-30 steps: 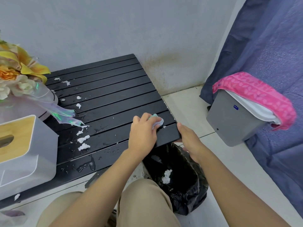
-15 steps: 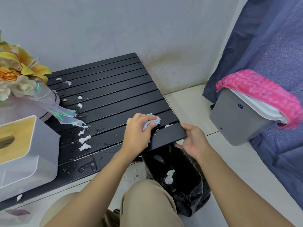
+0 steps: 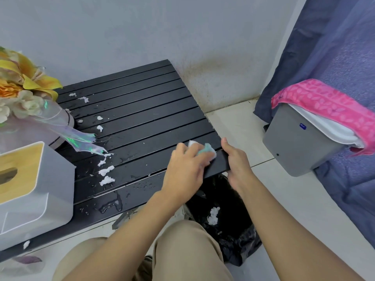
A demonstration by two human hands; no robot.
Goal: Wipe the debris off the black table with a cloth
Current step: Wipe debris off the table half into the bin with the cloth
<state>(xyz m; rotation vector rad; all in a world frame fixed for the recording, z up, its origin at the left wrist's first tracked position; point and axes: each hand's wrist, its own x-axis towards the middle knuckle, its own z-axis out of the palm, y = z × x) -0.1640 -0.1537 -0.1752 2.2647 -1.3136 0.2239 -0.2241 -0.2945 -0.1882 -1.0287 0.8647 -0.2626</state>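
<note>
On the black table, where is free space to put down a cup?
The far right slats of the black table, between wall and left hand, are bare. The left side is crowded: flowers, tissue box, debris.

Single head view, worn high, looking forward and down. Close over the near right corner of the black table (image 3: 129,118), both hands within arm's reach at frame centre: left hand (image 3: 185,171), right hand (image 3: 237,165). Faces a grey wall (image 3: 162,27) behind the table. Wide angle, edges bowed. Own knees (image 3: 182,250) at the bottom edge, black bag (image 3: 229,226) directly below the corner. Tissue box (image 3: 36,191) near at left, grey bin (image 3: 294,145) off to the right on the floor. No second view to share with.
</note>
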